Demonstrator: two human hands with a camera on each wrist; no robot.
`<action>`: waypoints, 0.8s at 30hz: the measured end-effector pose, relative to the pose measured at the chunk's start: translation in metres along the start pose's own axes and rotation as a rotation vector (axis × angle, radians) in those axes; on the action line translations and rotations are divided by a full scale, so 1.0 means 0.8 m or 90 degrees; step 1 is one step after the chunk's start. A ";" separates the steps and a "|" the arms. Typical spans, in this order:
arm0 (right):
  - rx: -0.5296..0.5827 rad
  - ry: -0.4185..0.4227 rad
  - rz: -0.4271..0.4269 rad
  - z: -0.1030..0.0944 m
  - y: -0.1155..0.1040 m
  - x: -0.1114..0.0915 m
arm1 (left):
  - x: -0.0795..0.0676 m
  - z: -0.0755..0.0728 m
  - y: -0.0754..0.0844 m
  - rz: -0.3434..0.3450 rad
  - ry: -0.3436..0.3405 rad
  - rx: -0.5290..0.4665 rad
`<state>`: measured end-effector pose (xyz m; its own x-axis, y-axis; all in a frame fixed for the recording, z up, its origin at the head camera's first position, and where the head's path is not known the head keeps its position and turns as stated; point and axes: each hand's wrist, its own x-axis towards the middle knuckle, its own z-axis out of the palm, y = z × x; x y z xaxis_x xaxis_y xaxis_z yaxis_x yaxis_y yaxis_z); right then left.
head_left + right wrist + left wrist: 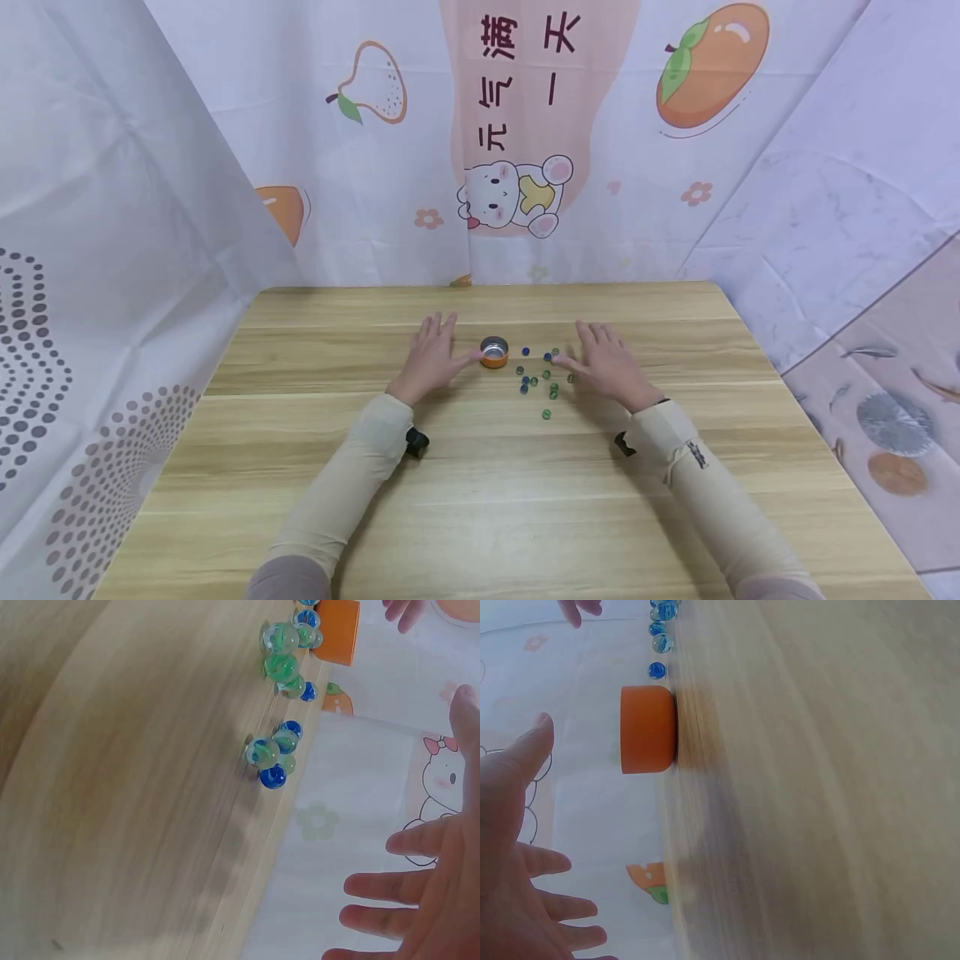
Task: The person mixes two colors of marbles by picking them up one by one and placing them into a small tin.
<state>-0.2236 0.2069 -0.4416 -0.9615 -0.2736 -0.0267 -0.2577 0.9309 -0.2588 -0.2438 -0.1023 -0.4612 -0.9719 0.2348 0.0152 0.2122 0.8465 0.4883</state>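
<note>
A small round orange bowl [494, 362] with a silvery inside stands upright on the table, its orange wall [646, 729] nearest the left wrist view. My left hand [432, 360] is just left of it, fingers spread and thumb extended toward its rim; from the head view I cannot tell whether they touch. Several green and blue glass marbles [546, 414] lie scattered to the right of the bowl. Beside them, on the right, is my right hand [609, 367], fingers extended and holding nothing. In the right wrist view the marbles [282, 667] sit apart from its fingers.
The wood-grain table [495, 517] reaches back to a white printed curtain [375, 183] with fruit and cartoon drawings. More patterned cloth [885, 400] hangs at the right side. A black wrist camera [417, 442] sits beneath the left forearm.
</note>
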 end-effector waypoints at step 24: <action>0.010 -0.004 -0.070 0.000 -0.019 -0.012 | 0.017 0.022 0.006 0.015 -0.015 -0.075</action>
<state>-0.2104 0.1951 -0.4374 -0.9268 -0.3756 -0.0028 -0.3604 0.8911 -0.2758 -0.2544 -0.0869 -0.4744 -0.9637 0.2667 0.0089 0.2209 0.7786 0.5874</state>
